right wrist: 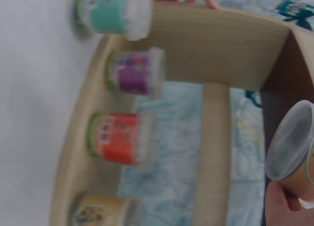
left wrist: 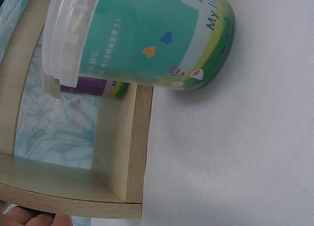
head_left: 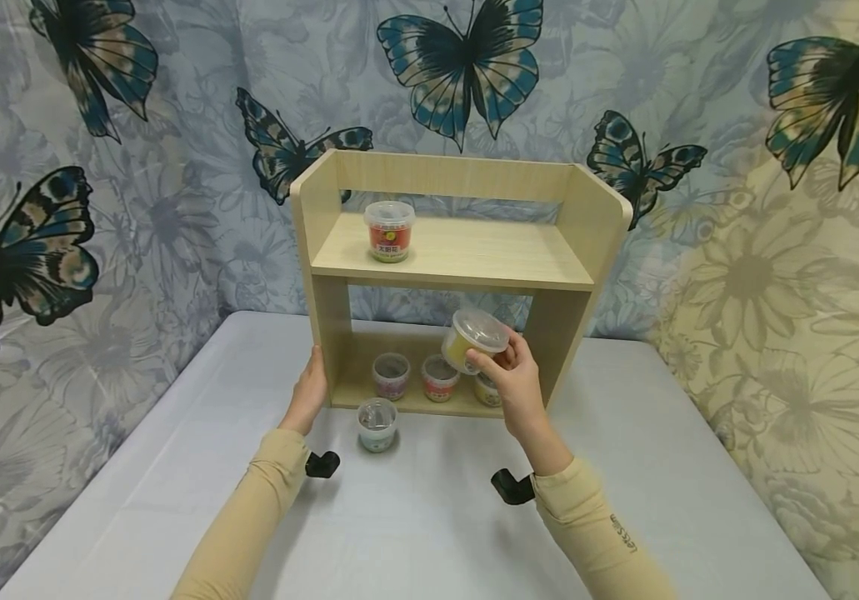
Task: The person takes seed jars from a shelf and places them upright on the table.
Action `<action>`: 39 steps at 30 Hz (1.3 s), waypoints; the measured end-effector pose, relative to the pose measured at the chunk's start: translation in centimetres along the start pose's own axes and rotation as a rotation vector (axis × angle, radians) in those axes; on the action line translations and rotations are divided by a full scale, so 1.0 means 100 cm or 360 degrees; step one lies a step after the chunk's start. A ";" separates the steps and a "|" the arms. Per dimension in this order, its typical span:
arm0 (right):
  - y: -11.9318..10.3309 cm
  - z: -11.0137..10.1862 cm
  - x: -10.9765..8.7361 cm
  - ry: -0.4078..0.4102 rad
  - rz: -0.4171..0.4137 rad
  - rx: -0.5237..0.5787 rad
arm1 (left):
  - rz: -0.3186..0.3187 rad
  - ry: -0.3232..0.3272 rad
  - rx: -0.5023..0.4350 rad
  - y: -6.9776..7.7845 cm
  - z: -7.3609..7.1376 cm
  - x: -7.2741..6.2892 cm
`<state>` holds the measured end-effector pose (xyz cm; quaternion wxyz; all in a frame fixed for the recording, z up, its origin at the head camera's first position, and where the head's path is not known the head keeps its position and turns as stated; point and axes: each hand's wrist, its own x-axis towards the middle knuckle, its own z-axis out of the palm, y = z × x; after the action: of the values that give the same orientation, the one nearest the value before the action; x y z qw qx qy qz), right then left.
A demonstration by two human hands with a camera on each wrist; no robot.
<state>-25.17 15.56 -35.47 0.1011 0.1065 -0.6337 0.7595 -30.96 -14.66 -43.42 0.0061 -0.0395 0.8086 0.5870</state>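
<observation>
My right hand (head_left: 513,375) grips a small plastic tub (head_left: 466,340) with a yellow label and clear lid. The tub is raised and tilted in front of the shelf's lower opening; the right wrist view shows its lid (right wrist: 290,140) by my thumb. My left hand (head_left: 309,390) rests against the outer left side of the wooden shelf (head_left: 451,282). On the lower board stand a purple tub (head_left: 392,377), a red tub (head_left: 440,380) and another yellow tub (head_left: 487,392), partly hidden behind the right hand. A teal tub (left wrist: 142,39) stands on the table before the shelf.
Another red-labelled tub (head_left: 389,233) sits toward the left of the upper board. The shelf stands on a white-covered table (head_left: 414,525), with butterfly-patterned cloth (head_left: 474,75) behind it and on both sides. Black wrist mounts (head_left: 511,487) stick out near both cuffs.
</observation>
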 end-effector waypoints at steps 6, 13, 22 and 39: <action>0.018 -0.004 -0.007 0.0010 0.0105 -0.0104 | 0.0003 0.0005 0.0002 -0.001 0.000 0.001; 0.036 -0.001 -0.015 -0.0028 0.0194 -0.0123 | 0.0006 0.0005 -0.0004 -0.003 0.001 0.001; 0.063 0.005 -0.021 -0.0003 0.0247 -0.0214 | 0.0012 0.0005 -0.0012 -0.001 -0.001 -0.001; 0.096 0.012 -0.027 0.0009 0.0316 -0.0330 | 0.0025 -0.0002 -0.0017 -0.001 -0.003 0.000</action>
<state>-25.34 12.64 -45.07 0.0377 0.0301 -0.7158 0.6966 -30.90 -14.98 -43.45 0.0016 -0.0328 0.8056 0.5915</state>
